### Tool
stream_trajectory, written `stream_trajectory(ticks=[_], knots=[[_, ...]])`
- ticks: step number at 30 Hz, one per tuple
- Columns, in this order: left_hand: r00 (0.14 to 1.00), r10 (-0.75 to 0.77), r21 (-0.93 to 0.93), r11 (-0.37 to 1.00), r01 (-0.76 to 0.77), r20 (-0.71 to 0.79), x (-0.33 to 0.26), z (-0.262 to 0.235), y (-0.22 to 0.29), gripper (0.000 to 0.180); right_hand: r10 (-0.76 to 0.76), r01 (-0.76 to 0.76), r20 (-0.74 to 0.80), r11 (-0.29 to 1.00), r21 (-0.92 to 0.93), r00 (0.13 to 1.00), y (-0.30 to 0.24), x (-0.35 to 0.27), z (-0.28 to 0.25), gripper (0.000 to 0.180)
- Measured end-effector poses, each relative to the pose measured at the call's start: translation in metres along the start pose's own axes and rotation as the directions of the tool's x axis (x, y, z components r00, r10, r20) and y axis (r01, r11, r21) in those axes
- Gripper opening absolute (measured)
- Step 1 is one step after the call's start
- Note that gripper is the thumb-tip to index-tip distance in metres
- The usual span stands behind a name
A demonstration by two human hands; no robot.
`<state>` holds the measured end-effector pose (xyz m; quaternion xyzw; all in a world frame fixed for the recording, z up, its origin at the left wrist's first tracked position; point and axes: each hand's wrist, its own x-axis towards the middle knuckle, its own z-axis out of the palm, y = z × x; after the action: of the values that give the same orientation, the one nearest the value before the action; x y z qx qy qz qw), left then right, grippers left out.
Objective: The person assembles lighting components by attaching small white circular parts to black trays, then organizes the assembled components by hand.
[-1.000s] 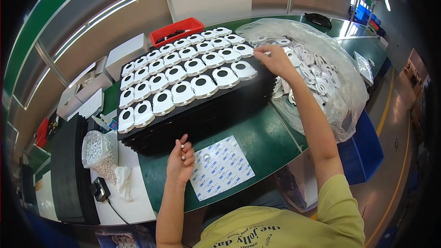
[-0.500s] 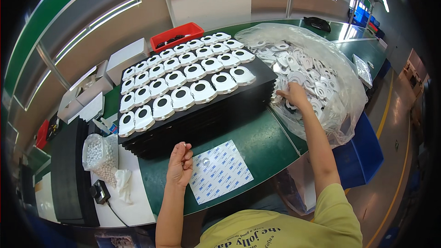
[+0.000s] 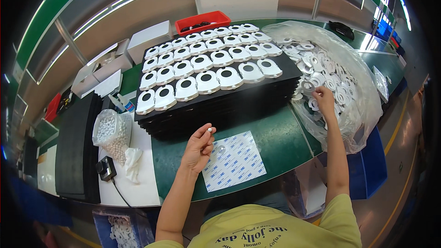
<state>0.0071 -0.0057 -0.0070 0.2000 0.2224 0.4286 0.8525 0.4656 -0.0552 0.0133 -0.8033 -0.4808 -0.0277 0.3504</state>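
Observation:
My left hand [image 3: 198,150] is closed, with a small white ball [image 3: 210,129] pinched between thumb and fingertips. It hovers beside a white sheet with blue print [image 3: 234,161], on which a small clear round piece [image 3: 222,149] lies. At the near left side of a large clear plastic bag [image 3: 363,128], my right hand [image 3: 325,102] is closed on the edge of a white ring-shaped plastic part [image 3: 308,87]. Many similar white parts [image 3: 328,66] fill the bag. Rows of white parts with round black openings [image 3: 206,81] lie on a stack of black sheets [image 3: 220,110].
An open bag of small white balls [image 3: 106,126] stands at the left, near a small black device with a cable [image 3: 106,169] and glue bottles [image 3: 125,103]. Behind the stack are a red bin [image 3: 202,20] and white boxes [image 3: 149,41]. A blue bin [image 3: 367,165] sits below right.
My right hand has drawn back slightly from the pile and now grips a ring-shaped part. My left hand has turned, bringing the white ball clearly into sight. The whole view has shifted.

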Motion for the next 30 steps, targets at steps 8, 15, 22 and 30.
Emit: stream_trajectory(ticks=[8,15,22,30], knots=[[0.999,0.035,0.050,0.998,-0.036,0.013,0.002,-0.021,0.001,0.023,0.056,-0.024,-0.027,0.740,0.672,0.998,-0.104,-0.098,0.014,0.009],[0.999,0.045,0.014,0.999,-0.046,0.026,0.012,-0.036,-0.001,0.014,-0.250,-0.249,0.513,0.652,0.716,0.821,-0.191,-0.175,0.094,0.016],[0.991,0.130,-0.031,0.991,-0.131,-0.014,0.016,-0.043,0.004,0.020,-0.421,0.116,0.385,0.784,0.610,0.822,-0.209,-0.184,0.123,0.011],[0.993,0.116,-0.009,0.993,-0.116,-0.026,0.014,-0.047,0.007,0.020,-0.282,-0.091,0.387,0.695,0.713,0.878,-0.217,-0.185,0.118,0.008]])
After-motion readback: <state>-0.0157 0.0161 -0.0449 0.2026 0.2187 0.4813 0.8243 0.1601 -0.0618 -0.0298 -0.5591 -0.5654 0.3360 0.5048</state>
